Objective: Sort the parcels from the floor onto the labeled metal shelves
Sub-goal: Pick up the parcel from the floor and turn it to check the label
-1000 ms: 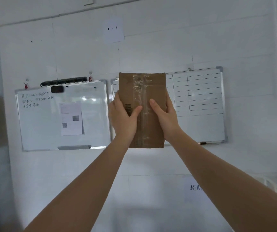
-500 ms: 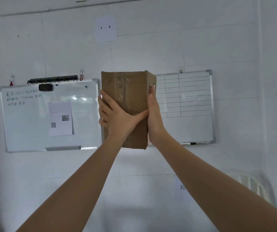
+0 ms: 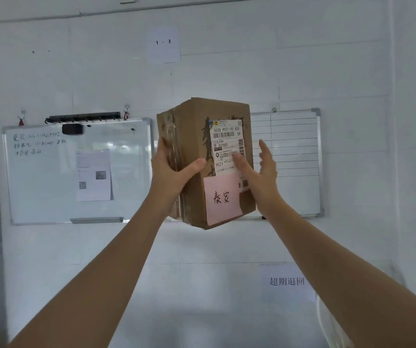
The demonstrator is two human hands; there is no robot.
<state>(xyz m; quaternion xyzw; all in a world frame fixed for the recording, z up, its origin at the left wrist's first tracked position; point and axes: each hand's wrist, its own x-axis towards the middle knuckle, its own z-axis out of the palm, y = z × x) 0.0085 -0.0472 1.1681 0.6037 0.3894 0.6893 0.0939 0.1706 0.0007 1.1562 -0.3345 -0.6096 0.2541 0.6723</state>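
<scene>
Item: cardboard parcel (image 3: 191,136), taped shut, contents unseen. It is held aloft before the white wall, slightly tilted. The front face carries a shipping label (image 3: 227,144) and a pink note (image 3: 223,199).

Left hand (image 3: 171,177): fingers wrapped round the taped edge, thumb on the front.

Right hand (image 3: 262,177): thumb on the label, fingers straight and spread beside the right edge.

Behind: whiteboard (image 3: 51,177), and a ruled board (image 3: 294,146) partly hidden by the parcel.

The left hand (image 3: 172,177) grips a cardboard parcel (image 3: 193,126) while the right hand (image 3: 262,180) touches its labelled face.
</scene>
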